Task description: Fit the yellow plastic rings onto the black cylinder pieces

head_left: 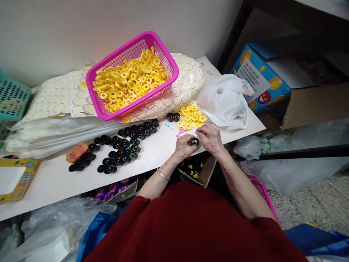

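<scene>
My left hand [183, 146] is wrapped round a small black cup [194, 142] with pink and green beads showing in its mouth. Close beside the cup, my right hand [210, 137] has its fingertips pinched together; what they hold, if anything, is too small to make out. Tiny pink beads [180, 132] lie on the table just beyond my left hand. Behind them is a loose pile of yellow rings [191, 117], with two black cups [173, 116] at its left. Many more black cups [127, 149], several with coloured beads inside, stand grouped to the left.
A pink basket [94, 95] full of yellow rings sits on dotted sheets [188, 78] at the back. A white plastic bag [225, 103] lies to the right. Below the table edge, an open carton [209, 171] holds black and yellow pieces. A blue box [261, 78] stands farther right.
</scene>
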A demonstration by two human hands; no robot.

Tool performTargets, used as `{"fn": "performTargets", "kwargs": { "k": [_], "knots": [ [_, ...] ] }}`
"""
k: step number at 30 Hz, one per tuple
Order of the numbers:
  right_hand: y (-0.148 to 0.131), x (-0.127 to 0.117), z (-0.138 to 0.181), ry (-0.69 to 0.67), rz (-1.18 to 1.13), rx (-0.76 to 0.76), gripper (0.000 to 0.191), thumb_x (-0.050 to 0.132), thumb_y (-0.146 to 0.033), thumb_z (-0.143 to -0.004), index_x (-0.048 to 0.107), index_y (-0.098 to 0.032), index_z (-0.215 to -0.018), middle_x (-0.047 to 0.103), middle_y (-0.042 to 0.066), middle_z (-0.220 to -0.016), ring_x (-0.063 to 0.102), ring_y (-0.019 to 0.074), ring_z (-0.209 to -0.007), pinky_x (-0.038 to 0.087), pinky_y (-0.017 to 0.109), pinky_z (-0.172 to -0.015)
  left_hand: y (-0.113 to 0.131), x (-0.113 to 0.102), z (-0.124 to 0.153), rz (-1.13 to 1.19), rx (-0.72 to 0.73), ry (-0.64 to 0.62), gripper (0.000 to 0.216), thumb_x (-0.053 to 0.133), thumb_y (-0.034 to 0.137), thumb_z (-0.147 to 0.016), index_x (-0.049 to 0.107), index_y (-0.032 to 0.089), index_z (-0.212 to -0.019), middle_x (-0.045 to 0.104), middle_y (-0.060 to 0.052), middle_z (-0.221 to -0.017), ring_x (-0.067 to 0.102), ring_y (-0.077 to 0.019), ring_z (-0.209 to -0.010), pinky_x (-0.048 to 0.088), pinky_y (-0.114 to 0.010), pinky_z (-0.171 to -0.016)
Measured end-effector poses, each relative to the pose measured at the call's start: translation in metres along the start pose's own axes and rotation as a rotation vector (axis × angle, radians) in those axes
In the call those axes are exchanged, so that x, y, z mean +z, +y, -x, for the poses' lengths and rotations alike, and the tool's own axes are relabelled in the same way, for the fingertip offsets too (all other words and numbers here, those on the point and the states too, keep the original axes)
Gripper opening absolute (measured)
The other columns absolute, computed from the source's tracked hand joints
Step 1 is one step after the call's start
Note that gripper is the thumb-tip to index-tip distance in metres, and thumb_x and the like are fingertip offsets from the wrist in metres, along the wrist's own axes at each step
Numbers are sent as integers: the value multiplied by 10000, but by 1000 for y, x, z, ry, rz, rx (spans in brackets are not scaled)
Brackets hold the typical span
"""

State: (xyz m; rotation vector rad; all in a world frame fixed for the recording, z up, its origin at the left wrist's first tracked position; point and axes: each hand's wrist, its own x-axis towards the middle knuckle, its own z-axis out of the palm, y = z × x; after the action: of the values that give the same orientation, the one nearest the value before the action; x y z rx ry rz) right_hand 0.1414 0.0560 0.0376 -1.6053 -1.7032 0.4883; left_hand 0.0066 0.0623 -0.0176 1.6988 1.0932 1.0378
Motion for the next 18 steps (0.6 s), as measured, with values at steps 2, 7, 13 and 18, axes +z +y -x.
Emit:
{"fn": "performTargets", "kwargs": {
  "k": [2,7,13,18],
  "knots": [
    [-3,4,-20,-108,196,-4,166,526,-206,-788,685,-199,-744,613,61,-804,573,197,-752,431,319,-669,-1,0,0,-3,-5,18,149,692,205,-573,634,173,-706,516,57,-597,394,-56,-504,345,-205,-504],
    [-13,14,-52,-339,516,-34,179,571,-208,-749,693,-182,-878,653,121,-933,601,240,-810,391,311,-618,-1,-1,-1,17,-13,28,150,647,176,-570,644,173,-720,542,47,-624,397,-58,-509,350,-210,-510],
    [-10,17,-57,-375,434,9,153,586,-219,-719,687,-157,-816,670,106,-886,598,230,-809,403,308,-659,-1,-4,0,37,-12,15,205,671,177,-556,652,173,-760,515,54,-618,404,-68,-530,357,-221,-536],
    [7,-7,-34,-139,-24,26,171,635,-236,-650,680,-169,-802,612,15,-775,523,144,-682,419,274,-637,-2,-5,0,26,-43,6,276,735,233,-524,647,180,-781,505,56,-635,394,-72,-535,350,-223,-531]
  ]
}}
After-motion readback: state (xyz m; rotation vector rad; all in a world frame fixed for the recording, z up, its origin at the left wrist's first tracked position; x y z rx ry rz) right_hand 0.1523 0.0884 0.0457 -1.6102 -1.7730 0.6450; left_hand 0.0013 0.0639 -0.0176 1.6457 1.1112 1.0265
